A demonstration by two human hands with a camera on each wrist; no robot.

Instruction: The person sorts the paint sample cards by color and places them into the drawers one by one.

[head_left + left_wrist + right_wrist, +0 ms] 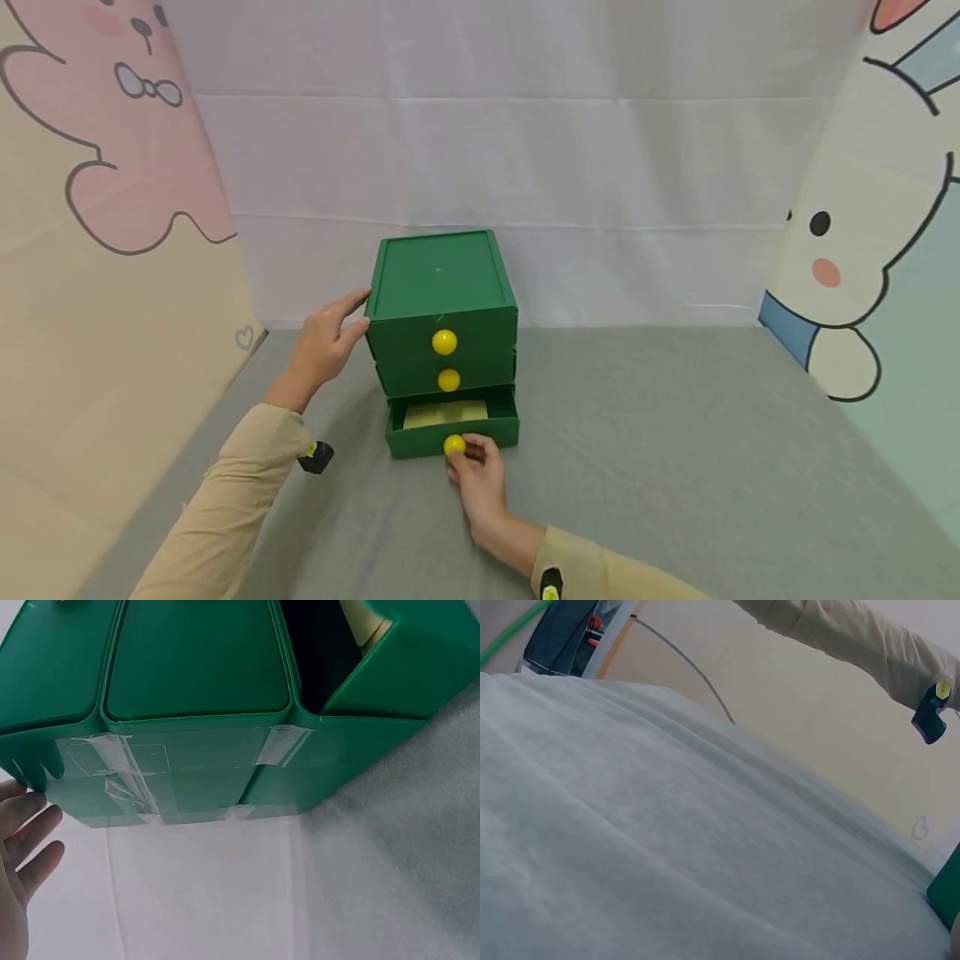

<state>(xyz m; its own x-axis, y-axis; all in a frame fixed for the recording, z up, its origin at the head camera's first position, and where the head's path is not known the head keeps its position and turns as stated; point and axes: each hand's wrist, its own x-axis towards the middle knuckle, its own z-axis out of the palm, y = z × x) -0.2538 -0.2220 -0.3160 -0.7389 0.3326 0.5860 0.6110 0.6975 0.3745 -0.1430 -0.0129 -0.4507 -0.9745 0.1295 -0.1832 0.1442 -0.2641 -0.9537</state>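
Note:
A green three-drawer cabinet (438, 279) stands on the grey cloth, each drawer front bearing a round yellow knob. Its bottom drawer (416, 446) is pulled out, and a flat pale-yellow piece (446, 413) lies inside. My right hand (482, 487) pinches the bottom knob (453, 444) between thumb and fingers. With fingers spread, my left hand (321, 346) touches the upper left side of the cabinet. In the left wrist view its fingers (34, 832) are at the cabinet's side, where clear tape (124, 761) spans the seams. The top and middle drawers are closed.
Grey cloth (675, 450) covers the table around the cabinet. A white curtain (525, 158) hangs behind, with cartoon-printed panels (135, 350) on both sides. Beyond the cloth, the right wrist view shows a dark object (559, 637) and a green strip (514, 631).

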